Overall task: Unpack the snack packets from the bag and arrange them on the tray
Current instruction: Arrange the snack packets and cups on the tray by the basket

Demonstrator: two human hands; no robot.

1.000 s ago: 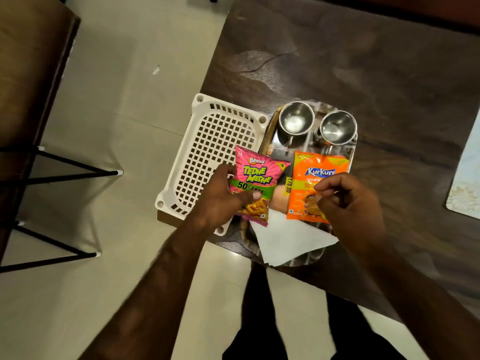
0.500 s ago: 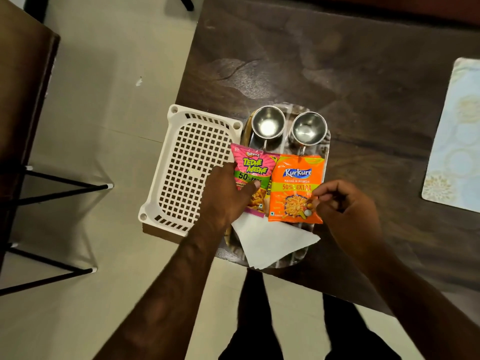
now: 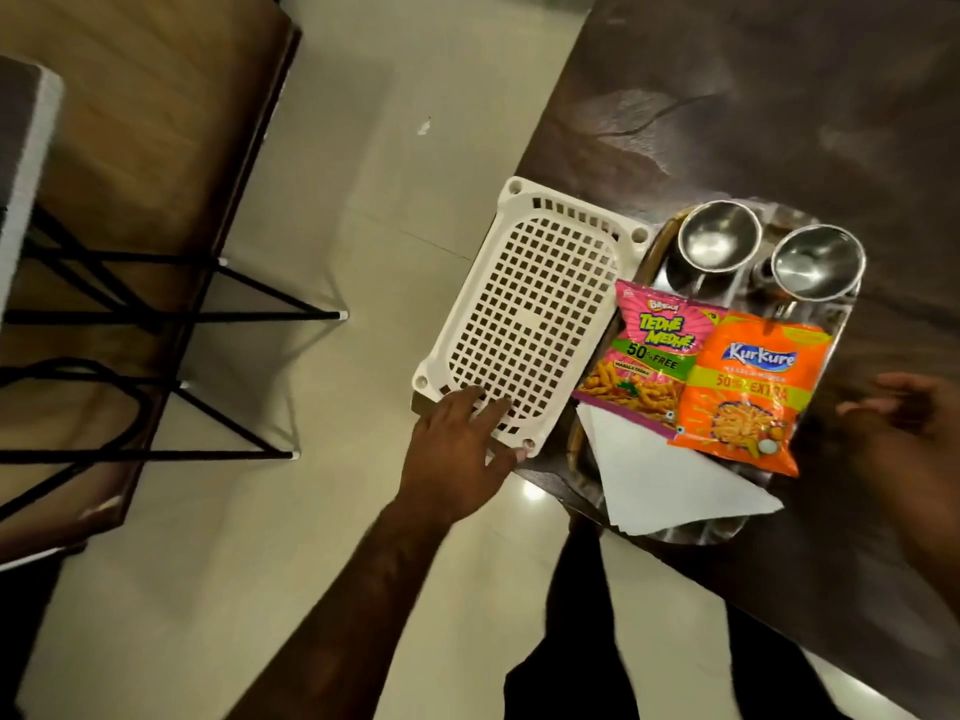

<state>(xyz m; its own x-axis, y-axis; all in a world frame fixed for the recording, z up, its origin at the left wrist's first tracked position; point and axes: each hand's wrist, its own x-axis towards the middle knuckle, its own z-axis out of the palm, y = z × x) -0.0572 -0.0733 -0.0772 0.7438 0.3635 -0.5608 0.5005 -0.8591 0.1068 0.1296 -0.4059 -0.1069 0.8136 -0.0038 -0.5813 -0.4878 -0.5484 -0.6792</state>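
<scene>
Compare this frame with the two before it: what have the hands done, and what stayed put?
The left hand let go of the pink packet and moved left onto the near end of the white basket. The right hand drew back to the right, off the orange packet. Both packets, the two steel cups and the napkin remain on the tray.

We see the pink packet (image 3: 647, 363) and orange packet (image 3: 748, 394) lying flat, side by side and overlapping, on the steel tray (image 3: 841, 324), pink at left.
</scene>
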